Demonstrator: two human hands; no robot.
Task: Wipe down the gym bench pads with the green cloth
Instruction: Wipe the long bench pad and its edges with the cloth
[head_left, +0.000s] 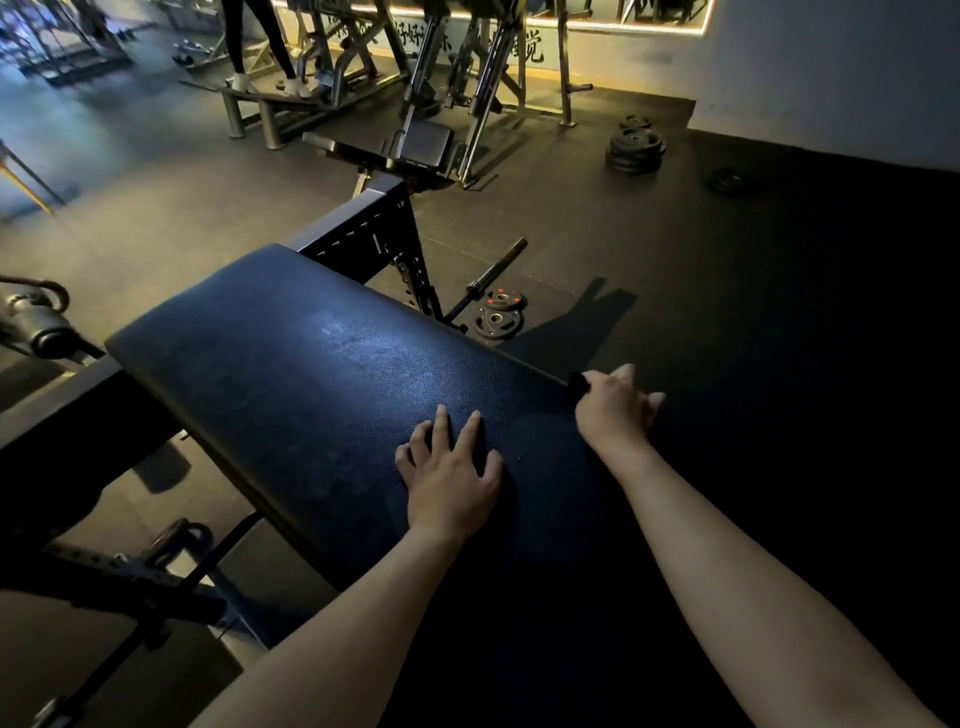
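Black bench pad (311, 374): left hand (449, 475) flat on top; right hand (615, 402) grips dark cloth (577, 385) at edge.

A gym: weight plates (635, 150) on rubber floor (571, 223), steel machines (467, 78), padded bench (322, 374).

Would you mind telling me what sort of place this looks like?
Almost certainly a gym: a padded bench in front, stacked weight plates on the dark rubber floor, and steel weight machines along the far wall.
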